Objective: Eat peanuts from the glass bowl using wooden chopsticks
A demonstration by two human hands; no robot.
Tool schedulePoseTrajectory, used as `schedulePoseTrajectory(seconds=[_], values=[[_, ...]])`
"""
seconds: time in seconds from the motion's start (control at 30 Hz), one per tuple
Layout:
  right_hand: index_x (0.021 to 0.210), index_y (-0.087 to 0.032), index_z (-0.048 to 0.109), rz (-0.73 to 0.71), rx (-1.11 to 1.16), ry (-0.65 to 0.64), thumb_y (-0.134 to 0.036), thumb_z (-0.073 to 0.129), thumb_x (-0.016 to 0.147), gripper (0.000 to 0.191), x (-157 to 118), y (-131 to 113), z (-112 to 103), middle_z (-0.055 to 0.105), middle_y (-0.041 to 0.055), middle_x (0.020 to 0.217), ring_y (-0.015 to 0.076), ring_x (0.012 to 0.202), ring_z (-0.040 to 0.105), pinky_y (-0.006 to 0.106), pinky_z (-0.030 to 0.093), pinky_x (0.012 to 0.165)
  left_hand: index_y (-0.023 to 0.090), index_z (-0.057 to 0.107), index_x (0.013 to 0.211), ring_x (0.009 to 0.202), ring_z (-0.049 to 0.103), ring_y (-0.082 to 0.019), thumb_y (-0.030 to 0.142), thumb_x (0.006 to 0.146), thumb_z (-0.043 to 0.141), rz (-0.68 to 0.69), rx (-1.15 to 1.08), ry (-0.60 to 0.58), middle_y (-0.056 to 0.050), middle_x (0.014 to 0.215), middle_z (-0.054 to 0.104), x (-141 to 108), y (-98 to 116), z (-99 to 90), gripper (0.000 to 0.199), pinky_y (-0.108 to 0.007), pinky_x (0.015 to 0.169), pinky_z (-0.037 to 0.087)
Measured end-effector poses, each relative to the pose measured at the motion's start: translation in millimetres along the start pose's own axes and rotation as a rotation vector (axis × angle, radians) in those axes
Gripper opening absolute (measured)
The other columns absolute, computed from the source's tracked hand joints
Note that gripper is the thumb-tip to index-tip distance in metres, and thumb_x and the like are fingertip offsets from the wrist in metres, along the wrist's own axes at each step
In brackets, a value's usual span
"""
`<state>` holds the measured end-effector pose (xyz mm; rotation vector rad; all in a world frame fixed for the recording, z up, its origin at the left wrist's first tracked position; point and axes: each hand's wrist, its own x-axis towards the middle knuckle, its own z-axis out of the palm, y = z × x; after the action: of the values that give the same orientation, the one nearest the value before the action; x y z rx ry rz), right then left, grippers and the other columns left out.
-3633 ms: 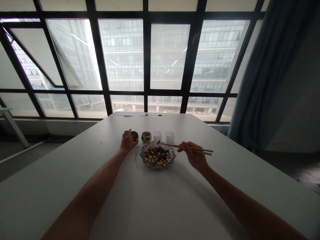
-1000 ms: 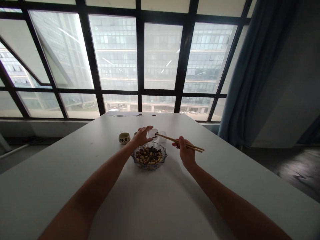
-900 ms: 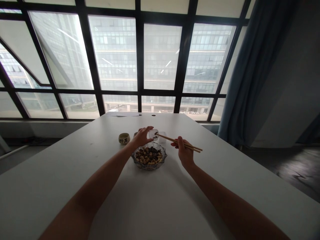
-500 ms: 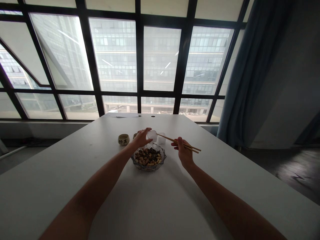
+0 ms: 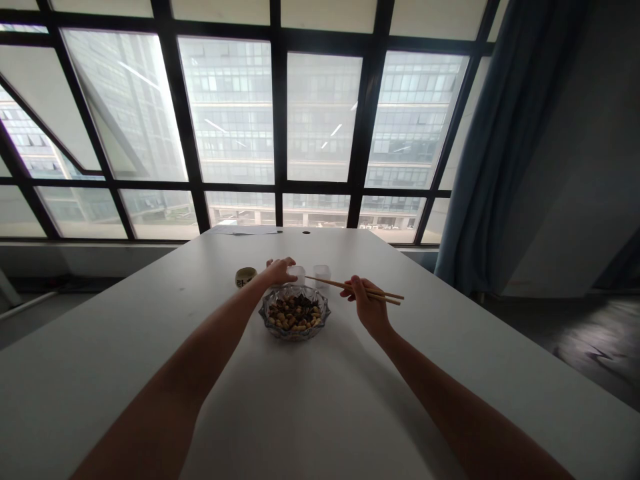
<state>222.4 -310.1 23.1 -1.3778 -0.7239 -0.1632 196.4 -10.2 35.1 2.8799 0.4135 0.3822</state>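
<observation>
Beside L hand [image 5: 286, 270], fingers parted, L translucent white plastic cup [image 5: 299, 274] is set upright, tilted earlier; grip can't be told. Clear glass nut bowl [image 5: 295, 331] is set in front. Tan wooden chopsticks [image 5: 330, 282] are pinched in fingers of R hand [image 5: 367, 301], well apart from R edge of white table [image 5: 490, 353].

Past the far end of my white table [image 5: 320, 413] I see a black window frame [image 5: 367, 113], a building [image 5: 230, 113] (pale with daylight) behind it. One pane [image 5: 47, 100] tilts open at left; a blue curtain [image 5: 493, 160] hangs at right.
</observation>
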Motion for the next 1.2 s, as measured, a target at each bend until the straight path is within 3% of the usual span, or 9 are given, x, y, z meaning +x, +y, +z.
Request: schedulePoseTrajectory(seconds=[0.1,0.17,0.27,0.33,0.5,0.7,0.8,0.97,1.2], values=[[0.078,-0.018,0.069,-0.02,-0.028,-0.028,-0.073,0.057,0.085,0.057,-2,-4,-2,0.073,0.0085,0.065,0.0208,0.06,0.068,0.032,0.053,0.057,0.025,0.058,0.129,0.134,0.05,-0.035,0.046,0.074,0.076,0.018,-0.018,0.075,-0.011,0.141,0.061,-11,-2,-3.9,0.061,-0.055,0.115,0.025],[0.078,-0.019,0.069,-0.056,-0.081,-0.067,-0.072,0.055,0.087,0.056,-4,-6,-4,0.073,0.0081,0.064,0.0209,0.06,0.068,0.032,0.053,0.058,0.025,0.061,0.124,0.135,0.048,-0.034,0.043,0.079,0.072,0.044,-0.064,0.2,-0.011,0.144,0.057,-24,-5,-6.9,0.05,-0.054,0.114,0.028],[0.071,-0.021,0.068,-0.15,-0.243,-0.168,-0.066,0.053,0.092,0.052,-6,-8,-8,0.074,0.0074,0.065,0.0206,0.059,0.068,0.032,0.052,0.059,0.021,0.068,0.106,0.12,0.058,-0.03,0.037,0.09,0.058,0.073,-0.141,0.421,-0.01,0.124,0.066,-53,-14,-7.1,0.024,-0.048,0.105,0.04],[0.066,-0.022,0.066,-0.211,-0.33,-0.239,-0.062,0.051,0.094,0.051,-8,-9,-9,0.074,0.0068,0.064,0.0201,0.058,0.068,0.032,0.052,0.06,0.019,0.068,0.09,0.103,0.062,-0.026,0.037,0.09,0.057,0.097,-0.181,0.503,-0.009,0.103,0.068,-74,-22,-2.6,0.021,-0.041,0.095,0.047],[0.066,-0.022,0.064,-0.275,-0.387,-0.311,-0.052,0.052,0.095,0.044,-12,-10,-5,0.071,0.0045,0.059,0.0181,0.051,0.065,0.029,0.05,0.055,0.017,0.066,0.081,0.075,0.059,-0.018,0.044,0.091,0.053,0.071,-0.337,0.447,-0.006,0.082,0.064,-116,-37,18.0,0.032,-0.033,0.074,0.049],[0.067,-0.022,0.065,-0.225,-0.346,-0.408,-0.052,0.052,0.095,0.044,-12,-1,-4,0.073,0.0052,0.064,0.0194,0.058,0.068,0.03,0.051,0.059,0.019,0.06,0.069,0.072,0.058,-0.019,0.053,0.096,0.039,0.09,-0.394,0.34,-0.004,0.072,0.062,-130,-36,27.1,0.048,-0.033,0.073,0.048],[0.07,-0.021,0.067,-0.172,-0.317,-0.444,-0.058,0.052,0.095,0.047,-11,3,-2,0.074,0.0062,0.068,0.0215,0.065,0.071,0.032,0.053,0.063,0.019,0.065,0.073,0.075,0.061,-0.02,0.054,0.098,0.033,0.125,-0.396,0.3,-0.007,0.077,0.066,-130,-35,25.4,0.054,-0.034,0.077,0.049],[0.072,-0.021,0.068,-0.19,-0.345,-0.35,-0.067,0.046,0.095,0.056,-11,-5,-4,0.073,0.0061,0.064,0.0215,0.061,0.069,0.033,0.053,0.063,0.018,0.069,0.08,0.083,0.065,-0.022,0.052,0.101,0.026,0.172,-0.38,0.283,-0.01,0.084,0.07,-132,-36,24.2,0.059,-0.036,0.084,0.05],[0.061,-0.022,0.063,-0.231,-0.362,-0.226,-0.074,0.04,0.093,0.065,-9,-31,-13,0.061,0.0033,0.048,0.0174,0.044,0.057,0.03,0.045,0.047,0.018,0.069,0.082,0.086,0.066,-0.022,0.049,0.102,0.023,0.16,-0.346,0.264,-0.011,0.088,0.071,-132,-37,25.9,0.059,-0.038,0.087,0.051]])
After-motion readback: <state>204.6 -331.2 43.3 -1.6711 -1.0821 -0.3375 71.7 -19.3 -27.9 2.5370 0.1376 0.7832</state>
